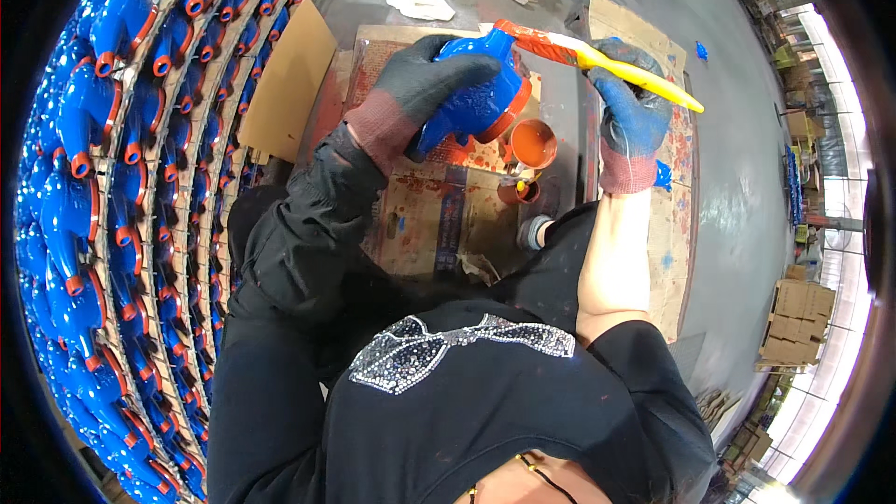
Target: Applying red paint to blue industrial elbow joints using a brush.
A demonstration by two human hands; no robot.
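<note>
My left hand point(411, 84), in a dark glove with a reddish cuff, is closed around a glossy blue casting point(476, 91) with a spout-like neck and an orange-red rim. The casting is held up, tilted, in front of me. In my right hand point(633, 112), gloved in blue and black, is a paintbrush point(597, 60) with a yellow handle. Its red-coated head reaches left and meets the casting's neck at the top. Just below the casting stands a cup of orange-red paint point(534, 144). A smaller reddish pot point(528, 192) sits nearer to me.
On the left, a tall wire rack point(149, 131) carries many blue castings with red rims. A cardboard sheet point(289, 79) leans beside it. Paint-stained cardboard point(411, 224) lies before me. A white rag point(420, 6) is on the grey floor, and stacked cartons point(798, 317) stand at right.
</note>
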